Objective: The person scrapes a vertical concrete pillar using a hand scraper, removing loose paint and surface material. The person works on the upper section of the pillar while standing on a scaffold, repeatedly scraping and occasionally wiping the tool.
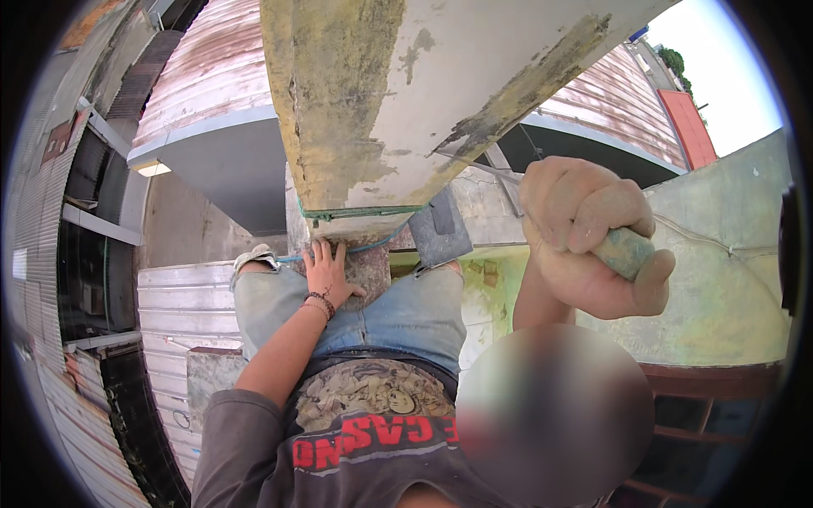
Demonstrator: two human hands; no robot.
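Note:
My right hand (584, 220) is raised at the right, its fingers wrapped round the worn greenish handle of a scraper (623, 252). A thin metal blade reaches left from the fist, its tip at the dark, peeled edge of a painted concrete beam (457, 76). Whether the tip touches the surface I cannot tell. Lower down, my left hand (328, 275) lies with fingers spread on a rough ledge (366, 275) between my legs, holding nothing. Yellowed paint and bare patches cover the beam above it.
A green strip (364, 212) runs along the beam's near end, with a blue cord (371, 247) below. A grey slab (442, 227) sits by my right knee. Corrugated roofs (203, 68) lie lower on both sides. A cable (720, 247) crosses the pale green wall at the right.

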